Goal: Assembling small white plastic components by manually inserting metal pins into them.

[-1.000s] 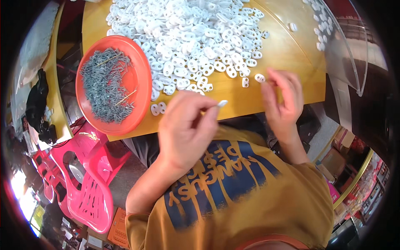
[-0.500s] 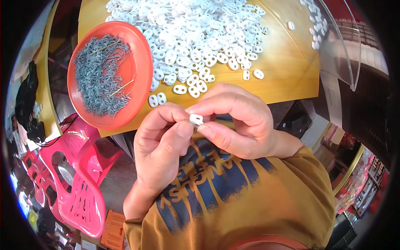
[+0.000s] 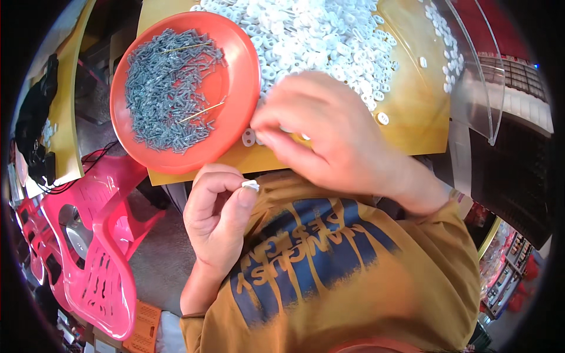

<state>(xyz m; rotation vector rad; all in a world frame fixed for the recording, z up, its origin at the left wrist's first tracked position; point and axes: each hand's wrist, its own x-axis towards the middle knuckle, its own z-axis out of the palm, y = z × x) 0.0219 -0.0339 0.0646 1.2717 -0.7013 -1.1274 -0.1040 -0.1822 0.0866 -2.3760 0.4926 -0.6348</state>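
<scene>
Close against the mustard-yellow shirt [image 3: 353, 276], the left hand [image 3: 218, 217] is curled in, thumb and forefinger pinching a small white plastic piece [image 3: 251, 185] just off the near edge of the yellow table [image 3: 412, 112]. Just beyond it, the right hand [image 3: 323, 126] reaches across the table edge with its fingertips bunched at the loose white pieces beside the orange dish [image 3: 241, 76] — the hand's own back hides what, if anything, they grip, so I cannot tell. That dish lies at the table's left, filled with small grey metal pins [image 3: 168, 88]. Farther back spreads the big heap of white plastic pieces [image 3: 318, 35], a few stragglers scattered to the right. A clear curved plastic sheet [image 3: 477, 88] stands at the table's right end. Down to the left, off the table, sits a pink plastic chair [image 3: 100, 253] — near the person's left side.
</scene>
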